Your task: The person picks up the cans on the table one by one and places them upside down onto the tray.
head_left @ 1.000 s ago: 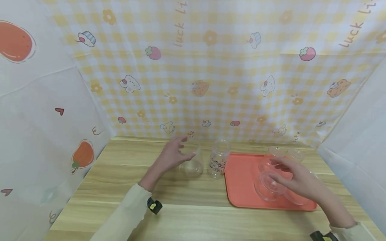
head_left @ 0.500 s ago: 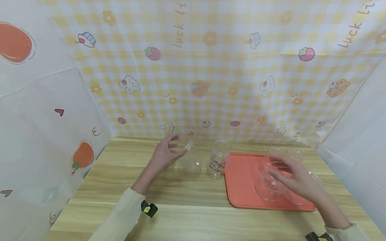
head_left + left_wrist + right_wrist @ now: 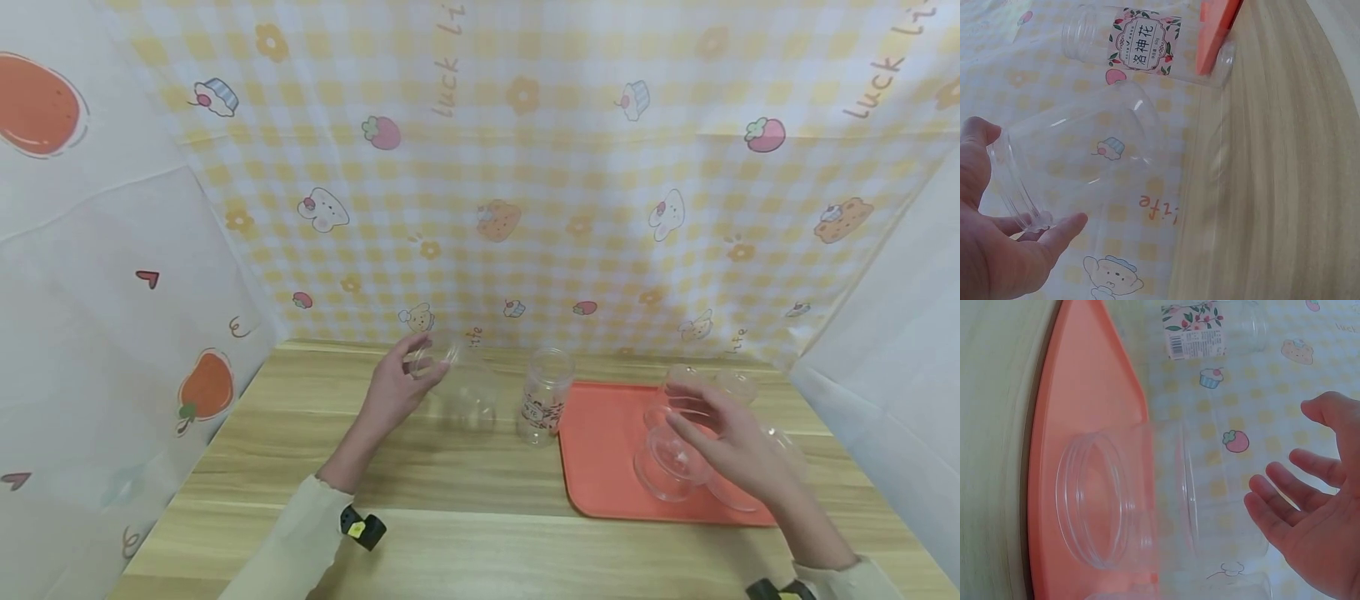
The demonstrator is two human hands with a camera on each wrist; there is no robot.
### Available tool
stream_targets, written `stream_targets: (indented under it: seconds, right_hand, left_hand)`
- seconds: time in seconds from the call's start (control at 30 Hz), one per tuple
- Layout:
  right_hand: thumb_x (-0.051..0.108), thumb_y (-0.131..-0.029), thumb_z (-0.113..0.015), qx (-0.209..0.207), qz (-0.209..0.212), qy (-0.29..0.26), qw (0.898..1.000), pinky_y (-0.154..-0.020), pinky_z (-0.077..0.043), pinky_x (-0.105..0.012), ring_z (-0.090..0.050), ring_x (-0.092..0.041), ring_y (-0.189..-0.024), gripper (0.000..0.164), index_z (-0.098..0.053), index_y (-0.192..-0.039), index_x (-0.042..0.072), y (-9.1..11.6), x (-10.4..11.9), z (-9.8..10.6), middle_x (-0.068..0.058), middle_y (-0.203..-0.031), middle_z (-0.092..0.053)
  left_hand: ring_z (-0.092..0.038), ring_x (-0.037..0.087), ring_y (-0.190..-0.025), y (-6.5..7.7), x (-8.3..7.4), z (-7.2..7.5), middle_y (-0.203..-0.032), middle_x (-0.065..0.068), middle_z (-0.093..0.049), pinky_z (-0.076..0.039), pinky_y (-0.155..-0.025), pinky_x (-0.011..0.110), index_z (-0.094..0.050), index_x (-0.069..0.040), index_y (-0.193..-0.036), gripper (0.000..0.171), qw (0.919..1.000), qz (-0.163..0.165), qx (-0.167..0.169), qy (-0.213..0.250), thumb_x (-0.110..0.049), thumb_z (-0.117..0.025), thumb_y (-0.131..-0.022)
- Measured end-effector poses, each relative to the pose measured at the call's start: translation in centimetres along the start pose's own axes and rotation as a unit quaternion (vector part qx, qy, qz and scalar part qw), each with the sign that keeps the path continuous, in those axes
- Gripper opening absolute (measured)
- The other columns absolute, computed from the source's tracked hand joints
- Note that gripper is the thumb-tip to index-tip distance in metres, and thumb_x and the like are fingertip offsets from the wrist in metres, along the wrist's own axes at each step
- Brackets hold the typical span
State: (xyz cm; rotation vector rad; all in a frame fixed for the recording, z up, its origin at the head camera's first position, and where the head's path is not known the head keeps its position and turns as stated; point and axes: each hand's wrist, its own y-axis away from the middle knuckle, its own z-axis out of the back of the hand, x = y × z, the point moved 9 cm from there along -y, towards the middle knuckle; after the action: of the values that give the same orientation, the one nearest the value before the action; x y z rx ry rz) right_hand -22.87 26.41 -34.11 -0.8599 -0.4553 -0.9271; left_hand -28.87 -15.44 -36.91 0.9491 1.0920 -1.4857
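Note:
My left hand point(image 3: 392, 390) grips a clear plastic jar point(image 3: 474, 396) by its rim, thumb and fingers round the neck. In the left wrist view that jar point(image 3: 1091, 150) leans, its mouth toward the palm. Just right of it stands a clear jar with a printed label point(image 3: 542, 408), upright beside the tray. My right hand point(image 3: 742, 450) hovers over the orange-red tray point(image 3: 600, 475), fingers loosely bent and holding nothing. Below it, a clear round container point(image 3: 663, 479) sits on the tray. The right wrist view shows a gap between the fingers and that clear plastic point(image 3: 1166, 500).
Several more clear containers point(image 3: 735, 387) stand on the tray's right part, partly hidden by the right hand. A yellow checked cloth point(image 3: 517, 175) hangs behind the wooden table point(image 3: 450, 550). White cloth point(image 3: 120, 333) closes off the left side.
The left hand has moved left, and the jar's mouth has tipped left along with it. My right hand has drifted slightly left over the tray. The labelled jar has stayed put.

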Motion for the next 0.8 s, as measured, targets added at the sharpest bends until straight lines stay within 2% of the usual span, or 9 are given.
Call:
stream_targets:
  seconds: [0.27,0.43,0.57,0.8]
  right_hand:
    - [-0.006,-0.094,-0.067,-0.017,-0.017,-0.025,0.999,-0.093,-0.049,-0.017,-0.060,-0.005,-0.114,0.043,-0.056,-0.136,-0.002,-0.16,-0.30,-0.13,-0.009,-0.127,-0.062]
    - [-0.006,-0.094,-0.067,-0.023,-0.020,-0.036,0.999,-0.092,-0.050,-0.017,-0.062,-0.010,-0.114,0.042,-0.056,-0.135,-0.004,-0.33,-0.30,-0.20,-0.007,-0.126,-0.063]
    - [-0.005,-0.096,-0.066,-0.027,-0.025,-0.041,0.998,-0.092,-0.050,-0.017,-0.063,-0.012,-0.114,0.040,-0.055,-0.134,-0.006,-0.44,-0.24,-0.27,-0.006,-0.124,-0.064]
    - [-0.004,-0.098,-0.064,-0.033,-0.034,-0.052,0.998,-0.092,-0.049,-0.016,-0.062,-0.009,-0.113,0.037,-0.054,-0.134,-0.008,-0.53,-0.16,-0.30,-0.004,-0.123,-0.064]
  left_hand:
    - [-0.050,0.037,-0.130,0.30,0.14,0.06,-0.152,0.018,-0.041,-0.051,-0.098,0.050,-0.034,-0.001,-0.155,0.074,0.9994,-0.021,0.008,0.025,-0.030,-0.070,-0.098]
    - [-0.050,0.038,-0.131,0.44,-0.06,0.07,-0.152,0.018,-0.041,-0.050,-0.100,0.050,-0.035,-0.001,-0.155,0.069,0.9988,-0.029,0.010,0.037,-0.027,-0.068,-0.099]
    - [-0.050,0.039,-0.131,0.49,-0.10,0.20,-0.152,0.017,-0.043,-0.049,-0.100,0.051,-0.036,0.000,-0.154,0.068,0.9986,-0.029,0.002,0.044,-0.027,-0.066,-0.100]
    - [-0.055,0.037,-0.127,0.39,0.00,0.61,-0.150,0.014,-0.046,-0.049,-0.101,0.050,-0.040,0.000,-0.152,0.066,0.9973,-0.026,-0.015,0.067,-0.029,-0.066,-0.100]
